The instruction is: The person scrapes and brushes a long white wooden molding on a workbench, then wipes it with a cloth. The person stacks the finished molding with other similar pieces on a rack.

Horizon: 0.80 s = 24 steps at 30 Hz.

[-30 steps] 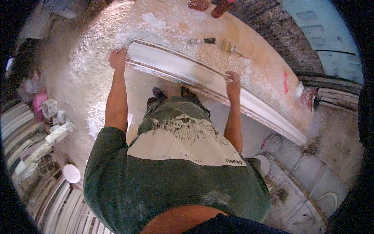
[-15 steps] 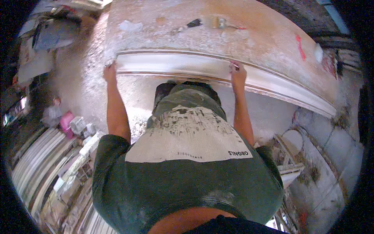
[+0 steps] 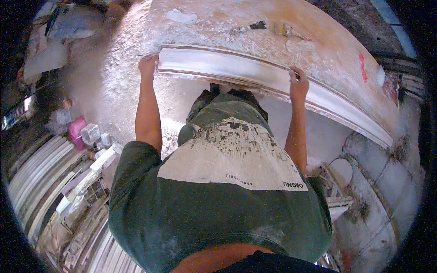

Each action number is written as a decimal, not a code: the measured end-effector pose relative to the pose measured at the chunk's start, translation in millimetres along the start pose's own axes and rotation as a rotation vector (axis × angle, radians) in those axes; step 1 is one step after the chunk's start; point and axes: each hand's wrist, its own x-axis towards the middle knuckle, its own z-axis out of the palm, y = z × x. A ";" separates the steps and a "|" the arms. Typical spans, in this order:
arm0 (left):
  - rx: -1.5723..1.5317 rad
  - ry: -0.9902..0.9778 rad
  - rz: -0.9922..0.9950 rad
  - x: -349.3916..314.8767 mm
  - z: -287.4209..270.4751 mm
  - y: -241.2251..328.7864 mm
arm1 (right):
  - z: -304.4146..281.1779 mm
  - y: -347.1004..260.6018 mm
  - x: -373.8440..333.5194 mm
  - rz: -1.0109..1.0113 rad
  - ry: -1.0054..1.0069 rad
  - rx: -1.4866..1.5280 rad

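A long, narrow, white moulding or trough (image 3: 218,65) with raised brownish rims lies along the near edge of the worktable. At its left end is my left hand (image 3: 148,66), fingers curled closed; a small dark sliver shows by the fingertips, too small to name. My right hand (image 3: 298,86) is bent over the far rim, right of the middle, with fingers pinched together. What lies between those fingers is hidden. Both forearms reach out straight, well apart.
The worktable (image 3: 218,34) is stained with plaster-like white. On it lie a dark-ended brush-like tool (image 3: 258,25), a pale lump (image 3: 182,17) and a red strip (image 3: 363,68). Long pale strips (image 3: 43,166) are stacked at left, near a pink object (image 3: 78,132). A wooden frame (image 3: 334,186) stands at right.
The table, the white piece and both hands now appear farther right and slightly higher at the left end. Both hands keep about the same places along the white piece.
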 end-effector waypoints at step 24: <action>-0.751 -0.087 0.029 -74.7 -29.4 56.7 | 75.7 12.9 -98.8 0.718 0.279 1.261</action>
